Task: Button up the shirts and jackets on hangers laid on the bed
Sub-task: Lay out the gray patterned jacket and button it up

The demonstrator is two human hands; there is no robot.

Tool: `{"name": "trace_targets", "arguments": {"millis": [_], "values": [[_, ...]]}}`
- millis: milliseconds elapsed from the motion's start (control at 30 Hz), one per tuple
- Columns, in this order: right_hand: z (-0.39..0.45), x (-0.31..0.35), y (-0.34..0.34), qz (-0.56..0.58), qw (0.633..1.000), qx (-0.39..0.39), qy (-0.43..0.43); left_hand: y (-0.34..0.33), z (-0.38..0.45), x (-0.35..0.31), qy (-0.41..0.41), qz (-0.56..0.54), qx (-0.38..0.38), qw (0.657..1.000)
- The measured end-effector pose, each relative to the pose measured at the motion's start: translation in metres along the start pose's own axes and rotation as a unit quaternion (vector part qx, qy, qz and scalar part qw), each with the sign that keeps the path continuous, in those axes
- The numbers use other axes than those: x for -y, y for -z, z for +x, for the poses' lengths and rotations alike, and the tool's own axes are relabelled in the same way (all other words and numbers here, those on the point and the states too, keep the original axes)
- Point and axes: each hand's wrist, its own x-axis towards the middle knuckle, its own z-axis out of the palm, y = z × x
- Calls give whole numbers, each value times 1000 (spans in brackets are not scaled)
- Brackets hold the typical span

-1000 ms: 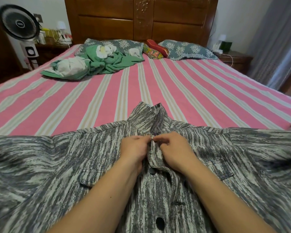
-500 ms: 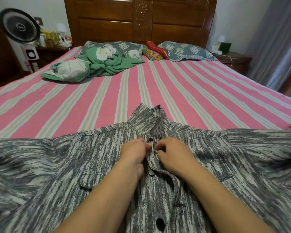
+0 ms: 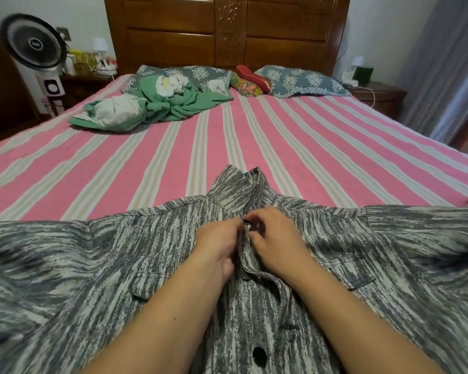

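Top button of jacket (image 3: 389, 265), both hands at placket just under collar.

Jacket lies flat on bed (image 3: 308, 147), collar away from person, placket running straight toward camera. Left hand (image 3: 216, 247) pinches one front edge, right hand (image 3: 276, 238) pinches the other; fingertips nearly meet over a small dark button (image 3: 246, 221), mostly hidden. Lower button (image 3: 259, 356) visible. Hanger not visible. Whether top button is through: cannot tell.

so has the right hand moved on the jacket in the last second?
Yes, slightly. The right hand has crept up the jacket front toward the collar, away from the chest pocket, and pinches the front edge opposite the left hand.
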Motion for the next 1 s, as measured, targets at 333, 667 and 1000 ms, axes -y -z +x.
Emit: {"name": "trace_targets", "arguments": {"millis": [333,667,1000], "values": [[-1,-1,-4,107,993,-5,-52,-1,13,8,-47,41,-55,997],[-1,-2,-3,-33,998,-40,-26,5,15,3,-24,40,-12,999],[-4,-8,-8,-70,995,49,57,-2,23,14,-34,36,-48,998]]}}
